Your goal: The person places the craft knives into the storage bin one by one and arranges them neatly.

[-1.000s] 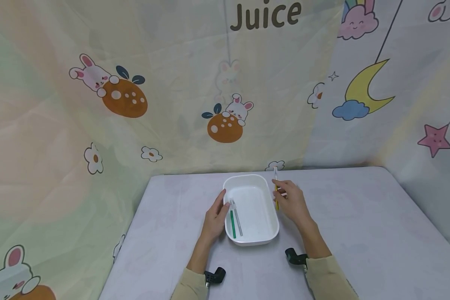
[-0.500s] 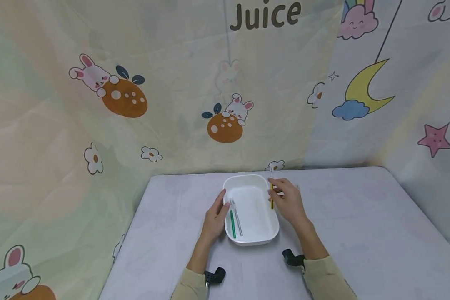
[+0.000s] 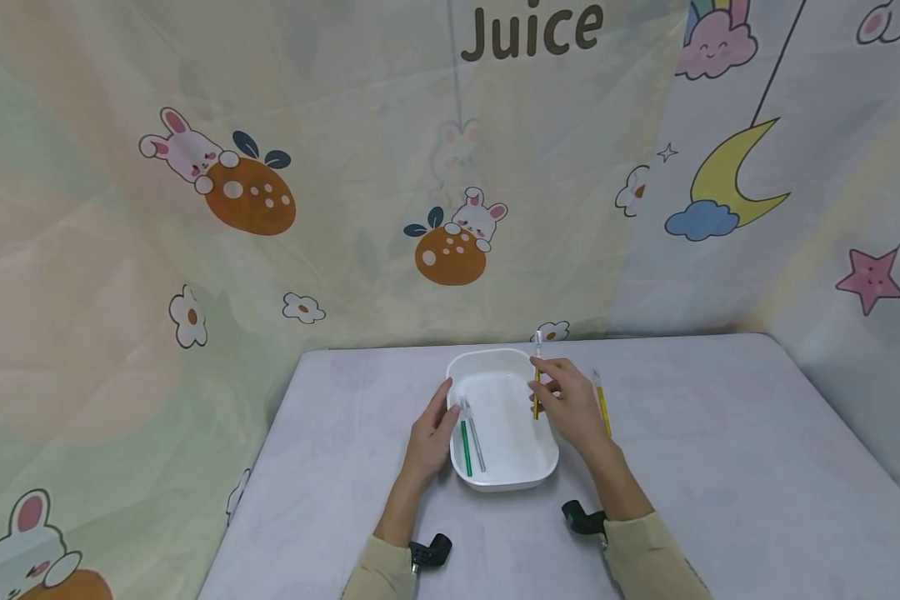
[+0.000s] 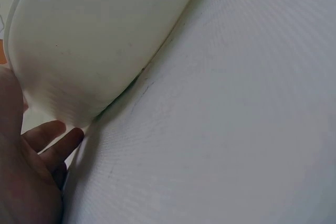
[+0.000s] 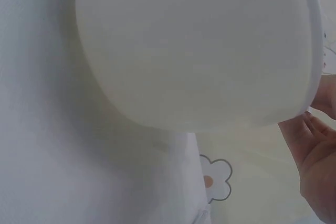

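My left hand [image 3: 427,442] holds the left rim of a white rectangular tray [image 3: 510,454], thumb over the rim and fingers against the outer wall. Inside the tray, along its left side, lie a slim green stick with a clear end [image 3: 466,450] and a slim grey-clear stick [image 3: 477,447]. Over the tray's right rim, my right hand [image 3: 576,410] pinches a slim yellow stick with a clear end [image 3: 537,375], held upright in the head view. In the left wrist view, the fingertips [image 4: 73,137] touch low on the tray's corner. The right wrist view shows the tray's outside hiding the yellow stick.
Another yellow stick [image 3: 603,410] with a clear end lies on the table just right of my right hand. The white-covered table [image 3: 735,450] extends to both sides. A printed cloth backdrop [image 3: 360,258] stands right behind the table's far edge.
My right hand has moved left with the yellow stick, from beside the tray to over its right rim. The second yellow stick has come into view behind it. My left hand stays put.
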Demonstrator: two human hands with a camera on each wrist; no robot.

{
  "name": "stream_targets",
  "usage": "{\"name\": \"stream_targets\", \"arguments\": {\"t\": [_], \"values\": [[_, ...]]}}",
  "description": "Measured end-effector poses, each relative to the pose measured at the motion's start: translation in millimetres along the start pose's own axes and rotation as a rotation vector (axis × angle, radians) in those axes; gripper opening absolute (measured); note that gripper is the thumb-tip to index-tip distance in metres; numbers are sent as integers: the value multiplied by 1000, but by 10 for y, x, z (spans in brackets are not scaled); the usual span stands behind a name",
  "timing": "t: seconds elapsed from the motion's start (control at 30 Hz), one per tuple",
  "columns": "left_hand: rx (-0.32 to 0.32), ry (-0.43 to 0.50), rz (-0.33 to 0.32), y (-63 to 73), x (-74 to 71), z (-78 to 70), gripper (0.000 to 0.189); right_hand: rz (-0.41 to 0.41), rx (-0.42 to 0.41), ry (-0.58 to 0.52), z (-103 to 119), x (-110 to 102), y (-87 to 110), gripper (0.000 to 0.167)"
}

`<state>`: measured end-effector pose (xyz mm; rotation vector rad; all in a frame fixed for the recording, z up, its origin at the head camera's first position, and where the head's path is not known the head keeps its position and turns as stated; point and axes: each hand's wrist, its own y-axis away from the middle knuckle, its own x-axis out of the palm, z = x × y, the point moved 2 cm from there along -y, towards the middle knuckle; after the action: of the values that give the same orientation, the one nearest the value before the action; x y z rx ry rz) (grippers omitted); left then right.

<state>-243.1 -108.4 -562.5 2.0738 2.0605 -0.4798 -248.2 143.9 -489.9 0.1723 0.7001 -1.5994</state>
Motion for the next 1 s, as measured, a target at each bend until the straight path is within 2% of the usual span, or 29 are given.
{"name": "stream_targets", "arguments": {"t": [0.3, 0.57, 0.83, 1.0], "values": [[3, -1, -2, -7, 7, 7, 52, 38, -12, -19, 26, 38, -2, 54], [-6, -3, -6, -3, 9, 6, 52, 38, -78, 2, 93, 87, 18, 57], [-17, -11, -15, -4, 12, -4, 52, 50, -42, -12, 156, 177, 55, 59], [-9, 18, -10, -2, 13, -11, 52, 62, -73, -58, 171, 245, 61, 59]]}}
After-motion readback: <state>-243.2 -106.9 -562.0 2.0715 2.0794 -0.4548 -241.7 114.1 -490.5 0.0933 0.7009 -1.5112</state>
